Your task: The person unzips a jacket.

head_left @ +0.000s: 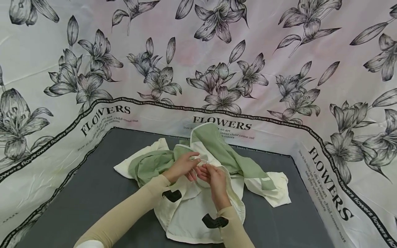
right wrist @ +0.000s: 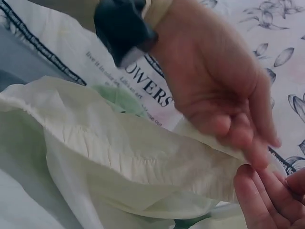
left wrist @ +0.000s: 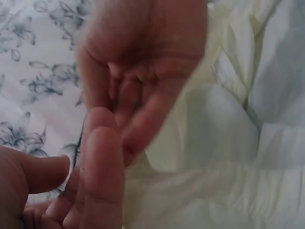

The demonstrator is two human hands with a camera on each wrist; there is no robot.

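Note:
A light green and cream jacket [head_left: 198, 220] lies with its pale lining up, sleeves spread to both sides. My left hand [head_left: 183, 167] and right hand [head_left: 216, 181] meet over its upper middle. In the left wrist view, the left fingers [left wrist: 102, 164] are fairly straight, the thumb apart from them. A gathered elastic hem [right wrist: 128, 164] runs up to these left fingers in the right wrist view. My right fingers [right wrist: 238, 131] are partly curled, their tips close to the left fingertips. What lies between the fingertips is too hidden to tell.
Under the jacket is a dark grey tabletop [head_left: 77, 203]. A pale cloth [head_left: 173, 75] with black lilies and lettering stands behind and along both sides. The right cuff [head_left: 276, 189] reaches toward the table's right side. Black wrist devices [head_left: 214, 221] sit on both forearms.

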